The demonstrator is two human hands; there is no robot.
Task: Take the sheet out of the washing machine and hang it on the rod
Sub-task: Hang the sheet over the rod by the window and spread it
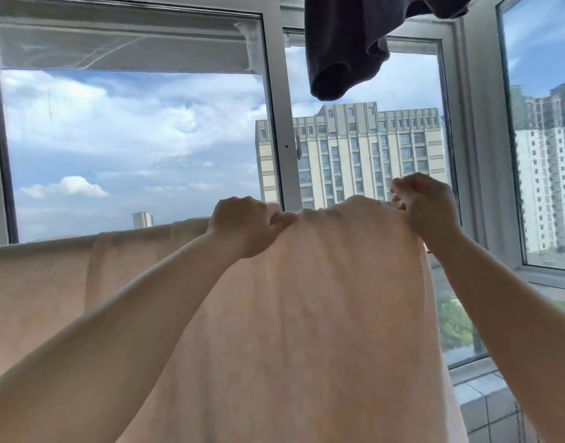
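Your landmark here is the pale peach sheet, which fills the lower middle of the view and hangs down in front of you. Its top edge runs level across to the left of your arms, draped over something straight that the cloth hides, so you cannot see the rod itself.

Your left hand sits at the sheet's top edge, left of its raised middle hump. Its fingers are curled tight, with the thumb pinching a fold of the cloth against them.

Your right hand is at the top right corner of the sheet, a little higher than the left. Its fingers are bent and bunched over the edge, gripping the cloth there. Between your two hands the top edge bulges upward in a gathered ridge.

Above the sheet, well apart from it, a dark garment hangs down from the top of the view. Behind the sheet stands a white window frame with a handle, and beyond the glass a tall beige building and cloudy blue sky. To the right of the sheet, low down, you can see a tiled ledge.
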